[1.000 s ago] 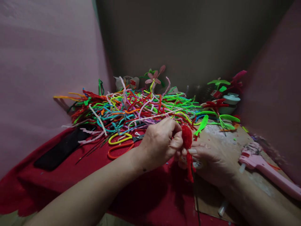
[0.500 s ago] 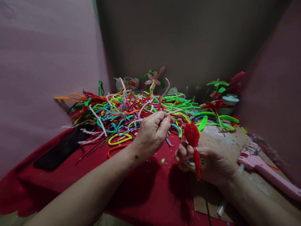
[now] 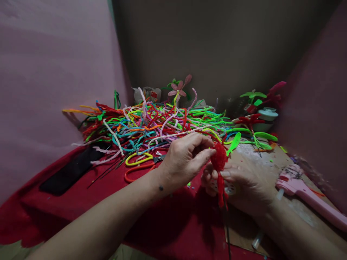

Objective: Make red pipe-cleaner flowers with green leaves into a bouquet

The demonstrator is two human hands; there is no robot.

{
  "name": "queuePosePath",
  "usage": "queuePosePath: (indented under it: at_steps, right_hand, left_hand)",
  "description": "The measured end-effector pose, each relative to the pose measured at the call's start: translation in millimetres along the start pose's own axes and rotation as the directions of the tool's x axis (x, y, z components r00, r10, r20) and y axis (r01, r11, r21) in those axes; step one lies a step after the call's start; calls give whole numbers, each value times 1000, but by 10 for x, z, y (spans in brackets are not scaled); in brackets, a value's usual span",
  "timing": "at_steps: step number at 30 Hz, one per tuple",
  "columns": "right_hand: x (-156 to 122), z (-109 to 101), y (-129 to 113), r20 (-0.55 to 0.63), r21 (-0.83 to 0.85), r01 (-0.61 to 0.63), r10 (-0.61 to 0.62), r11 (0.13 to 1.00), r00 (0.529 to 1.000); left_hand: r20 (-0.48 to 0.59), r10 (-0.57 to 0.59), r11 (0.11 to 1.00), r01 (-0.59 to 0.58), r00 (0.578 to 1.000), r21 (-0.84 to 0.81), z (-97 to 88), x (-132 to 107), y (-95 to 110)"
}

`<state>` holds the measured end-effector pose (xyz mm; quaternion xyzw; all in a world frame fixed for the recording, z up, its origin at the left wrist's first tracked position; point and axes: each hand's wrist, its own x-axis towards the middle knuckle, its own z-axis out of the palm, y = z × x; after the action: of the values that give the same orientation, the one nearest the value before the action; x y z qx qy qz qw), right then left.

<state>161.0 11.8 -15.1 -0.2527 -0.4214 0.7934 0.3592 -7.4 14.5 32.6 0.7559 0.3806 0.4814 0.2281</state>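
A red pipe-cleaner flower (image 3: 219, 157) with a rounded fuzzy head stands upright in my right hand (image 3: 244, 180), whose fingers and thumb are closed just below the head. Loose red ends hang down, and a thin dark stem (image 3: 228, 231) runs below them. A pale round spool with holes (image 3: 231, 188) sits in the same hand, partly hidden by fingers. My left hand (image 3: 187, 159) pinches the near-left side of the flower head between thumb and forefinger. A bright green leaf (image 3: 234, 143) shows just behind the flower.
Behind the hands lies a heap of coloured pipe cleaners (image 3: 162, 122). Scissors with yellow and red handles (image 3: 138, 173) and a black phone (image 3: 72, 173) lie left on red cloth. At right, a pink glue gun (image 3: 306, 191) rests on cardboard (image 3: 251, 159), near a lidded jar (image 3: 267, 117).
My left hand has moved right from beside the heap to the flower head and now grips it. The scissors' pivot has come into view. My right hand keeps holding the flower.
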Motion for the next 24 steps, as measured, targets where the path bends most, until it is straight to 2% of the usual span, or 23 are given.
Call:
queuePosePath:
  at_steps: [5, 9, 12, 17, 20, 22, 24]
  right_hand:
    - [25, 4, 19, -71, 33, -27, 30, 999, 997]
    - [25, 43, -5, -107, 51, -39, 44, 998, 993]
    - [23, 65, -18, -113, 45, -50, 55, 998, 992]
    - [15, 56, -2, -120, 58, -56, 63, 997, 991]
    - [9, 28, 9, -87, 7, -74, 75, 997, 993]
    - [8, 14, 6, -57, -25, -66, 64, 998, 996]
    - [12, 10, -5, -34, -25, -45, 44, 999, 998]
  left_hand:
    - [-20, 185, 964, -177, 983, 197, -19, 5, -24]
    - [33, 360, 862, -346, 932, 370, -27, -27, -39]
    - [92, 421, 789, -414, 903, 454, -30, -42, -44]
    - [149, 403, 784, -424, 903, 454, -45, -29, -48]
    - [140, 363, 827, -388, 921, 408, -51, -28, -46]
    - [87, 269, 905, -282, 959, 319, -48, -25, -38]
    - [48, 103, 980, -110, 994, 168, -43, -8, -25]
